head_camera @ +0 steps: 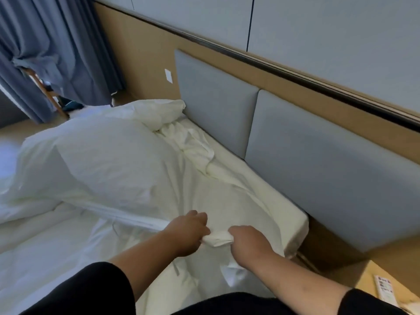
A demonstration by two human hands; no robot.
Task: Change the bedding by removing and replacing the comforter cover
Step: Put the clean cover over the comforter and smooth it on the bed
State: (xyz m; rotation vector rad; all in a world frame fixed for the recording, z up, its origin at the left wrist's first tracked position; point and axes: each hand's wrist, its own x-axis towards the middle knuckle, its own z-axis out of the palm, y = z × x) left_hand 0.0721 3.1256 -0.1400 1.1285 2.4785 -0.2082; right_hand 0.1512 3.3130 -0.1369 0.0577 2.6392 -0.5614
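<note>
Head view: both hands bunch cover corner, lower centre.
Left hand (189, 233) and right hand (248, 243) clench cover (218, 239); soft, light, floppy, best held at corners.

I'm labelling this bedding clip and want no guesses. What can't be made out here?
- Head view: fabric between left hand and right hand; curled fingers hide whether it is a corner or tie.
- Remote control: buttons too small.
- Chair: blurred, half hidden behind the comforter.
</note>
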